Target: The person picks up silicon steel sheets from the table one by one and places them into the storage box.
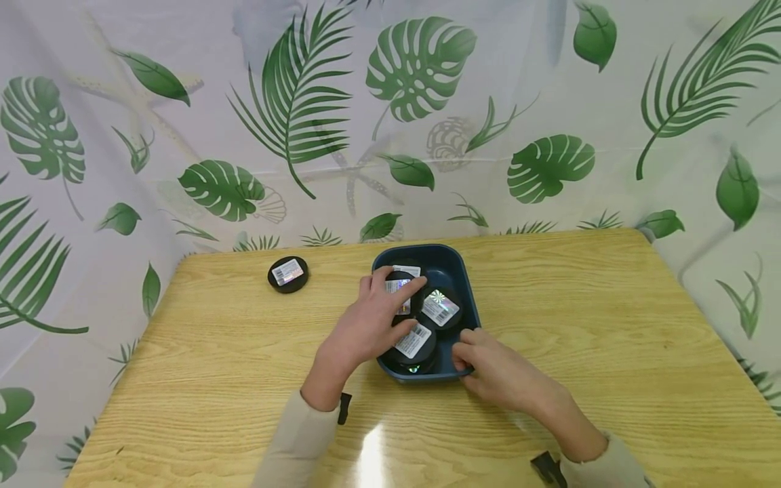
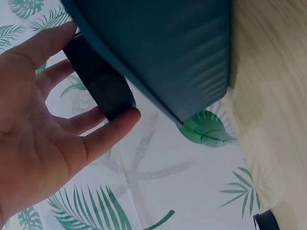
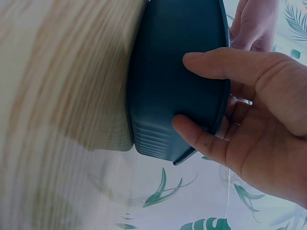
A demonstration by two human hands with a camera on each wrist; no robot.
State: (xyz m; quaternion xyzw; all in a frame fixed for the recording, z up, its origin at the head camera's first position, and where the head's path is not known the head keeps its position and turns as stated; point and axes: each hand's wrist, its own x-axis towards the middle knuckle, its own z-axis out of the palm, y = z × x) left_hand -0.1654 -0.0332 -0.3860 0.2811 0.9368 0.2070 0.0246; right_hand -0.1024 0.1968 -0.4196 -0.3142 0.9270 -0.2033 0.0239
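Note:
A dark blue plastic bin point(image 1: 451, 268) stands on the wooden table with several flat black discs inside, each bearing a white label. My left hand point(image 1: 363, 329) reaches over the bin's left side and grips one black disc point(image 1: 399, 308) by its edge, above the others. In the left wrist view that disc point(image 2: 98, 79) sits between thumb and fingers, right by the bin's rim. At the bin's near right corner, my right hand point(image 1: 506, 373) holds the rim. The right wrist view shows its thumb and a finger against the bin's outer wall point(image 3: 168, 96), with other fingers over the rim.
Another labelled black disc point(image 1: 288, 274) lies alone on the table point(image 1: 213, 352), left of the bin near the back edge. A white cloth printed with green leaves point(image 1: 421, 68) hangs behind the table and along its sides.

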